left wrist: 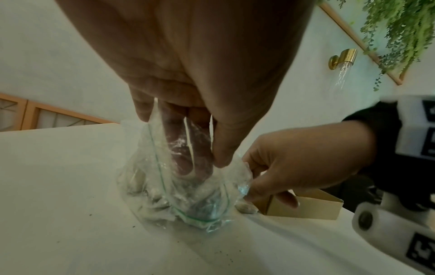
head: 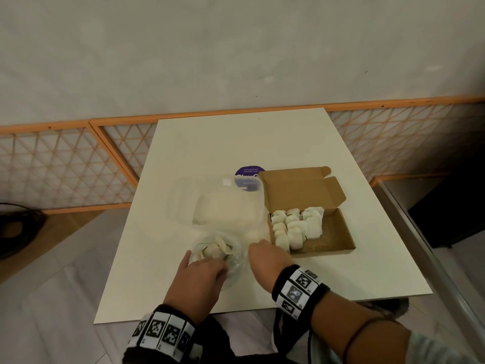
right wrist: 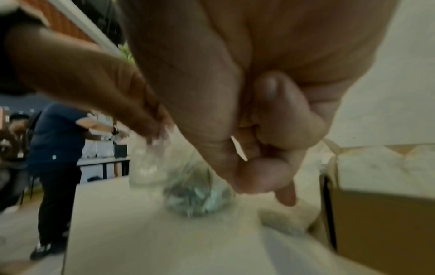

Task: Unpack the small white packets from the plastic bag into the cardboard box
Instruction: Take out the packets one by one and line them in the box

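A clear zip plastic bag (head: 232, 264) (left wrist: 164, 195) (right wrist: 197, 197) stands on the white table near its front edge, with several small white packets (head: 212, 249) (left wrist: 134, 182) inside. My left hand (head: 202, 271) (left wrist: 204, 167) has its fingers inside the bag's mouth and its thumb outside, holding the rim. My right hand (head: 262, 253) (left wrist: 259, 182) (right wrist: 259, 167) pinches the bag's opposite edge. To the right stands the open cardboard box (head: 341, 232) (left wrist: 306, 208) (right wrist: 381, 223), with several packets (head: 296, 227) in rows at its left side. One loose packet (left wrist: 246, 207) lies beside the box.
A clear plastic container (head: 223, 203) sits behind the bag, and a purple round sticker (head: 246, 172) lies past it. The table (head: 236, 143) is small, and the floor drops off on both sides. An orange lattice fence (head: 65, 166) runs behind it. People (right wrist: 56, 148) stand far off.
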Motion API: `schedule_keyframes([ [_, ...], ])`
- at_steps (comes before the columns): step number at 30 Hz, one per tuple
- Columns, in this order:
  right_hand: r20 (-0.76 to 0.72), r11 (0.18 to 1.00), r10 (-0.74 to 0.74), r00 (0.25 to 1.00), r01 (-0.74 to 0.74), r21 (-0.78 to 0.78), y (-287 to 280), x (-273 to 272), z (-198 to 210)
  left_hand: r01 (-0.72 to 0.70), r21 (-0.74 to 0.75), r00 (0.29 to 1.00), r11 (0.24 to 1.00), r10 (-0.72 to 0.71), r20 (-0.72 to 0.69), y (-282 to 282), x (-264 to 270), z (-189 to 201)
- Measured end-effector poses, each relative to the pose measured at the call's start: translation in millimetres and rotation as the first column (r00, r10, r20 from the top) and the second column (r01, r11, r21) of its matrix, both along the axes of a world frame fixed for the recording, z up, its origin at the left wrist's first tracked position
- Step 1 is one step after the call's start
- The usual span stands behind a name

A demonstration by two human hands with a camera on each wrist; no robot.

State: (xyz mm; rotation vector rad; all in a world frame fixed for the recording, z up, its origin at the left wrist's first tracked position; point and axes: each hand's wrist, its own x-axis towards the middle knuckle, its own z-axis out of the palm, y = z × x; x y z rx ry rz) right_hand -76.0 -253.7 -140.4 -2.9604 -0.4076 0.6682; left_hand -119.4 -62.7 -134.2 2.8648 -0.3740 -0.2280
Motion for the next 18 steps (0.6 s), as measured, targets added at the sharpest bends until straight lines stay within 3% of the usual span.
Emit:
schedule_keyframes([
  [5,0.015,0.995,-0.025,1.000,0.027,-0.092,11.0,-2.8,-10.0,0.006,-0.067,1.000,0.998,-0.005,0.003,4.1,-5.3,5.8],
  [12,-0.033,0.988,-0.144,0.989,0.146,0.058,-1.0,1.1,-3.6,-0.009,-0.268,0.994,0.963,0.038,0.102,5.8,-8.5,12.6],
  [16,-0.027,0.896,-0.253,0.967,0.245,0.370,-20.0,-2.2,19.3,-0.038,-0.398,0.988,0.917,0.094,0.122,7.8,-10.6,24.0],
  [18,-0.138,0.730,-0.329,0.934,0.344,0.591,-29.7,-5.2,38.9,-0.109,-0.488,0.982,0.866,0.170,0.082,6.0,-11.9,35.1],
])
